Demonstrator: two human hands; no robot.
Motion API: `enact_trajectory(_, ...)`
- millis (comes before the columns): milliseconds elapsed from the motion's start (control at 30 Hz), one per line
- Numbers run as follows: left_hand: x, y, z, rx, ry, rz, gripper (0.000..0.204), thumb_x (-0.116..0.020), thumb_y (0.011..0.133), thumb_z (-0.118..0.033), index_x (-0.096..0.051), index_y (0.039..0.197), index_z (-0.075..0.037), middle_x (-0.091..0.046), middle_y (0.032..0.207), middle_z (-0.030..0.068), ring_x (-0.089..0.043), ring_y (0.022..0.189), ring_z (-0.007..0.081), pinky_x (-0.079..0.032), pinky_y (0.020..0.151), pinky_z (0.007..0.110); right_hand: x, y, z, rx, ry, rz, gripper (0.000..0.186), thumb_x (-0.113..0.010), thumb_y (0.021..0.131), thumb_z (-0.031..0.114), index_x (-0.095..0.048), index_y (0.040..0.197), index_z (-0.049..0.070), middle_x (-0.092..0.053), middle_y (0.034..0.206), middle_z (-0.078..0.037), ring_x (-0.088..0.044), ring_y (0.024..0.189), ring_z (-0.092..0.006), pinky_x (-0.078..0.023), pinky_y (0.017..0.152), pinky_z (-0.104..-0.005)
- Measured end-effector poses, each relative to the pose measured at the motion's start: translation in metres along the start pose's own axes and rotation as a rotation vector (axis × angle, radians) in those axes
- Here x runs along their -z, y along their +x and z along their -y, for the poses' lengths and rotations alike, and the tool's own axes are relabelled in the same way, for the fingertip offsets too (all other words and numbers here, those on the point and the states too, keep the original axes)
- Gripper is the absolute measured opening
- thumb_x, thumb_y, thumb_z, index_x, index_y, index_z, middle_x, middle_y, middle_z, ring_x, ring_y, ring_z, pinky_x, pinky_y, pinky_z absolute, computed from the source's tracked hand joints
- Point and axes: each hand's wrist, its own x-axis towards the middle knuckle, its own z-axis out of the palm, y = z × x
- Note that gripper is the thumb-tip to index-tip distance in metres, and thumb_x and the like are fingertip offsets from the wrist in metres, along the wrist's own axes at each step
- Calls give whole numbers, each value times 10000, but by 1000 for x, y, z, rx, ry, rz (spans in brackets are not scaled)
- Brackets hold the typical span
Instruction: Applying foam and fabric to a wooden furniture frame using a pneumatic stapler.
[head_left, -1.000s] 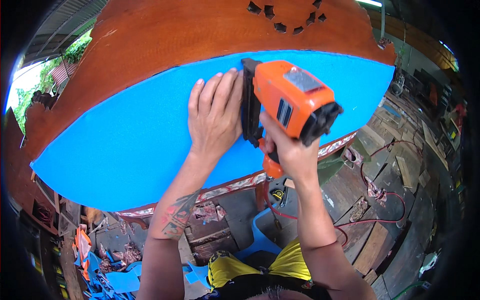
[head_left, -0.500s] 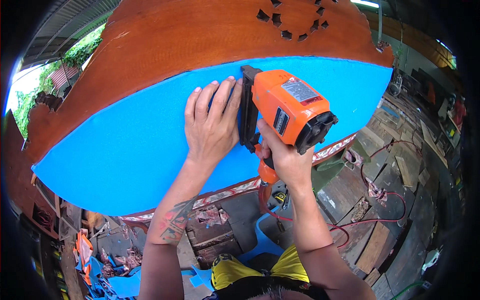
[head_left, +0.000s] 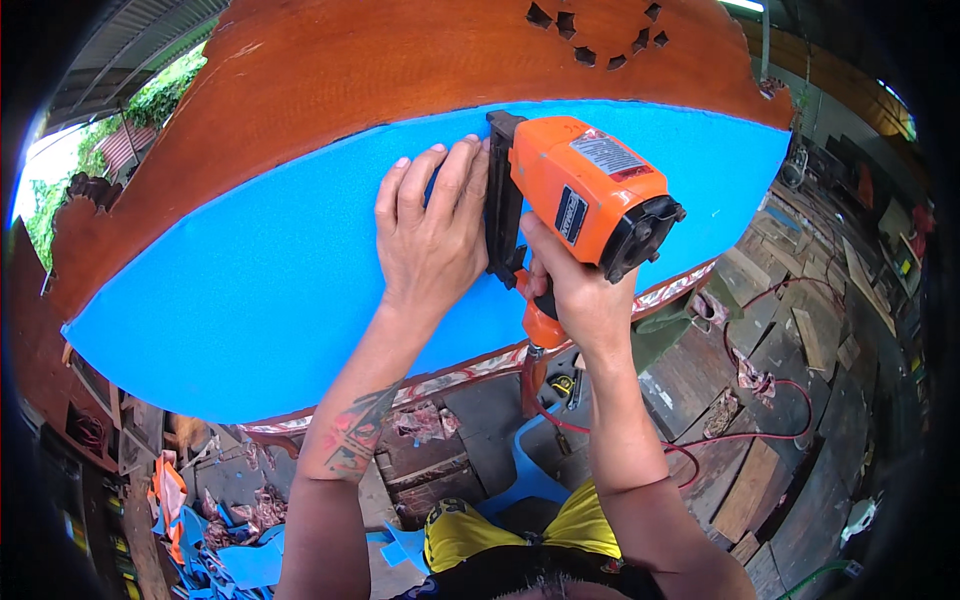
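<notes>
Clearly the gun (head_left: 590, 185) has a bulky orange body, so it is probably fairly heavy and top-heavy, hard and stiff, with little give anywhere. Its handle (head_left: 543, 328) looks the best place to hold it, low behind the black magazine (head_left: 503, 215); the red hose (head_left: 740, 438), seemingly joined at the handle's foot, may drag a little. It sits over the right half of the blue pad (head_left: 250, 270), its nose (head_left: 502, 125) close to the pad's upper edge, where the brown board (head_left: 330, 80) begins; whether the nose touches cannot be told. The pad looks like foam, likely light, soft and easily dented, so a flat palm should suit it better than a pinch.

The right hand (head_left: 578, 295) is wrapped around the handle, its forearm (head_left: 625, 420) rising almost straight from below. The left hand (head_left: 433, 220) grips nothing: it lies palm down on the pad just beside the magazine, fingers slightly arched and pointing up toward the board, its forearm slanting in from the lower left.
</notes>
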Motion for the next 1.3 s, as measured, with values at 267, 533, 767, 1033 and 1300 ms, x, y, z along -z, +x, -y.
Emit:
enact_trajectory(267,0,-2,1,-1,14,-1,381,-652,892,-163,-675,1269,-118,-589,1351,-17,-488,1268,196,-326,1118,404,0,5,0,47,-49,3,192,-747,870,34,-692,1047,-17,-693,779,-47,-618,584,-102,-507,564,-301)
enact_trajectory(533,6,-4,11,-16,-30,-7,430,-679,854,-134,-661,1282,-108,-582,1376,0,-490,1296,203,-302,1152,420,-7,-9,-1,96,-56,44,227,-747,854,26,-701,1075,-1,-726,961,-98,-703,859,-207,-541,779,-339)
enact_trajectory(767,8,-3,13,-7,-40,30,420,-638,860,-126,-662,1279,-103,-579,1376,2,-477,1308,198,-300,1152,416,-17,-2,0,151,-15,11,109,-729,887,22,-651,957,-7,-633,718,-40,-597,583,-125,-466,543,-284)
enact_trajectory(1033,15,-8,16,-24,-49,37,450,-648,860,-101,-648,1310,-104,-573,1400,7,-488,1305,208,-313,1149,421,-11,-15,2,35,-40,41,188,-749,855,16,-682,1028,-13,-701,873,-71,-663,750,-163,-520,689,-320)
enact_trajectory(1300,26,-14,33,-27,-53,7,474,-677,852,-96,-645,1325,-112,-584,1398,12,-495,1304,222,-337,1135,427,-29,-16,1,100,-15,48,263,-758,844,23,-690,1095,-15,-732,1052,-115,-704,961,-226,-540,854,-348)
